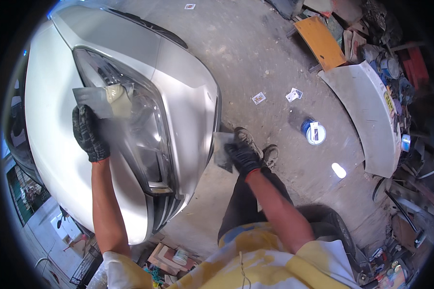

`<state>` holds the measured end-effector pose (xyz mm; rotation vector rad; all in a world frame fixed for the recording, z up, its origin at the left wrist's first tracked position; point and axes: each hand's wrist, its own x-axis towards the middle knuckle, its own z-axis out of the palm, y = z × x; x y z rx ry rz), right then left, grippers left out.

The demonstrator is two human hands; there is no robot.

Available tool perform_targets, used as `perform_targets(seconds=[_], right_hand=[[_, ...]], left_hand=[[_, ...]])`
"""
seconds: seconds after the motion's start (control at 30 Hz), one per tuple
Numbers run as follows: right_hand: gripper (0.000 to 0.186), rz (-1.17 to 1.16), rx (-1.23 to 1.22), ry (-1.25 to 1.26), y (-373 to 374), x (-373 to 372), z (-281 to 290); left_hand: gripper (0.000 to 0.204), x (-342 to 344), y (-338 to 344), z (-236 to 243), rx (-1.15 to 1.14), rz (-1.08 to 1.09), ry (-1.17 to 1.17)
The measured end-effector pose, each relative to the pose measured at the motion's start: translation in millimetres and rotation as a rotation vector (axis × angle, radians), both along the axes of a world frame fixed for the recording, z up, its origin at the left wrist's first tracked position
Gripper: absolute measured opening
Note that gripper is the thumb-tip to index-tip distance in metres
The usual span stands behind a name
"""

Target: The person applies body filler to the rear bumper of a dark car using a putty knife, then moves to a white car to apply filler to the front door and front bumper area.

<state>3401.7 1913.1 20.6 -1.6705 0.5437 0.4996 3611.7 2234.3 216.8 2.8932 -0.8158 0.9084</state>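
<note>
My left hand (88, 135), in a dark patterned glove, grips a flat grey plate (86, 98) over the headlight of a white car. Thick cream-coloured paste (119, 99) lies along the plate's right side. The car's headlight (152, 135) is partly hidden and blurred behind it. My right hand (242, 156), gloved as well, is closed on a thin rectangular grey scraper (223, 150), held beside the edge of the bumper (197, 103). The scraper's face looks smeared with pale material. Both hands are apart from each other.
A blue-and-white can (315, 133) stands on the concrete floor to my right, with playing cards (294, 95) scattered beyond it. Farther right, a detached pale car panel (364, 111) leans before piled scrap. An orange board (320, 42) lies at the back; a tyre (335, 224) is beside me.
</note>
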Motion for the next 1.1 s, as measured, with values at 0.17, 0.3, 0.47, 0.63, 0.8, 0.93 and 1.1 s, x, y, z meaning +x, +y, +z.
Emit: perform_targets(seconds=[0.17, 0.3, 0.47, 0.63, 0.8, 0.93, 1.1], right_hand=[[0.031, -0.18, -0.072, -0.05, 81, -20, -23], [0.026, -0.32, -0.255, -0.112, 113, -25, -18], [0.021, -0.419, -0.273, -0.164, 124, -13, -11], [0.023, -0.364, -0.417, -0.27, 139, -5, 0], [0.026, -0.297, -0.435, -0.32, 148, -4, 14], [0.018, -0.312, -0.355, -0.443, 134, -16, 7], [0.02, -0.435, -0.467, -0.245, 116, -18, -23]], left_hand=[[0.035, 14, -9, 9, 0.234, -0.042, -0.244], [0.036, 20, -12, 16, 0.282, 0.039, -0.215], [0.036, 24, -8, 17, 0.331, -0.022, -0.276], [0.036, 28, -3, 12, 0.25, 0.001, -0.201], [0.036, 27, -7, 7, 0.207, -0.061, -0.245], [0.035, 25, -10, 6, 0.231, -0.047, -0.265], [0.034, 30, -7, 8, 0.288, -0.051, -0.283]])
